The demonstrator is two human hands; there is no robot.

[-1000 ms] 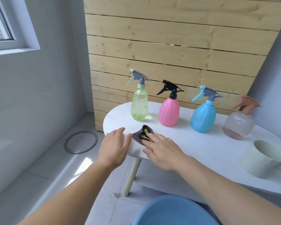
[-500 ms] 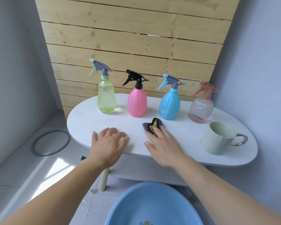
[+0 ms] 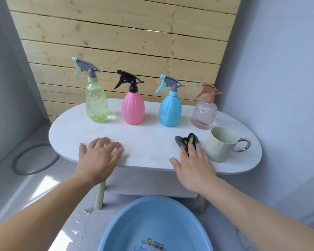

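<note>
A small grey and yellow cloth (image 3: 183, 140) lies crumpled on the white oval table (image 3: 149, 142), just left of a pale green mug (image 3: 220, 147). My right hand (image 3: 194, 163) presses flat on the cloth with straight fingers. My left hand (image 3: 98, 156) rests flat on the table near its front edge, holding nothing. Along the back stand a green spray bottle (image 3: 96, 104), a pink one (image 3: 133, 109), a blue one (image 3: 169, 110) and a clear pinkish one (image 3: 204, 113).
A blue plastic basin (image 3: 152, 225) sits on the floor under the table's front. A grey ring (image 3: 33, 160) lies on the floor at the left. Wooden slats back the table, with grey walls on both sides.
My right hand has slid the cloth across the table from the left end to the right, up beside the mug. My left hand stays flat near the front edge.
</note>
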